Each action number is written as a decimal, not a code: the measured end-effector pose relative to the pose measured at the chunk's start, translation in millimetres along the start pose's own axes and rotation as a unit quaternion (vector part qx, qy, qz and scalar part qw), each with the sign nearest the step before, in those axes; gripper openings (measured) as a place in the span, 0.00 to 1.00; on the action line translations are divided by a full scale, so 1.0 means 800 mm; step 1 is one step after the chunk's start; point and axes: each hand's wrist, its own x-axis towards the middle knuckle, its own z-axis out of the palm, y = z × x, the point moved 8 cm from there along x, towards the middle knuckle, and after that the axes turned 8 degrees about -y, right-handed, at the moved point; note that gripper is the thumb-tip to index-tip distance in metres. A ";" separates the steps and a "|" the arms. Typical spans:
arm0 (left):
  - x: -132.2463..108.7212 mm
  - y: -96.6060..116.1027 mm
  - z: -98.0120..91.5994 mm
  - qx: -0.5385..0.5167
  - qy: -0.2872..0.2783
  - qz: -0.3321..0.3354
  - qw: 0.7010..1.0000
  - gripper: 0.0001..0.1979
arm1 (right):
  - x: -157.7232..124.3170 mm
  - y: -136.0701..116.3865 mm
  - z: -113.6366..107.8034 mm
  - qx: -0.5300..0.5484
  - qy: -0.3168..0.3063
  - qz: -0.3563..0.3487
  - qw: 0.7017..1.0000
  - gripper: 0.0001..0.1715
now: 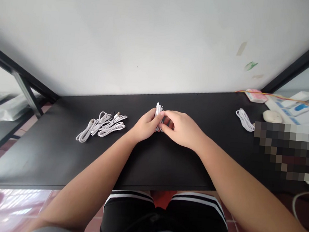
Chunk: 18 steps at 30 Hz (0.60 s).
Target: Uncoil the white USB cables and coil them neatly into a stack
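Observation:
A white cable (157, 108), folded into a bundle, is held upright over the black table (166, 167). My left hand (146, 124) is closed around the bundle from the left, thumb across its front. From the right, my right hand (179, 128) pinches at the same bundle with thumb and forefinger; its other fingers curl behind. The fingers cover much of the cable. To the left of my hands lie several coiled white cables (111, 128) in a loose group, some with metal plugs showing. Another bundled white cable (244, 120) rests farther right on the table.
At the right end are a white mouse (272, 116), a pink and white box (256, 96), and a power strip (287, 111) with plugs. A pixelated patch hides the area below them. A white wall (150, 40) stands behind the table; a black metal frame (20, 70) rises at left.

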 end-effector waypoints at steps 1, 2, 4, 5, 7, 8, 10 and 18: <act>0.000 0.000 -0.001 0.009 0.000 0.001 1.000 0.22 | -0.001 0.000 0.001 -0.006 -0.007 0.003 1.000 0.04; 0.000 0.000 -0.001 0.017 0.001 0.002 1.000 0.22 | -0.001 -0.001 0.002 -0.012 -0.015 0.007 1.000 0.05; 0.000 0.000 -0.002 0.032 0.002 0.000 0.999 0.22 | -0.002 -0.001 0.004 -0.023 -0.032 0.015 0.999 0.07; 0.000 0.001 -0.002 0.038 0.002 -0.001 0.999 0.22 | -0.003 -0.001 0.005 -0.029 -0.039 0.018 0.999 0.08; 0.000 0.003 -0.002 0.044 0.000 -0.002 0.999 0.23 | -0.004 -0.001 0.007 -0.041 -0.050 0.020 0.998 0.09; -0.001 0.005 -0.002 0.044 -0.001 -0.003 0.999 0.23 | -0.005 -0.002 0.008 -0.049 -0.053 0.020 0.997 0.10; -0.001 0.008 -0.001 0.043 -0.003 -0.005 0.999 0.23 | -0.007 -0.005 0.010 -0.065 -0.063 0.016 0.996 0.11; -0.001 -0.001 -0.003 0.060 0.010 -0.042 0.997 0.25 | -0.011 -0.012 0.030 -0.061 -0.131 -0.009 0.989 0.14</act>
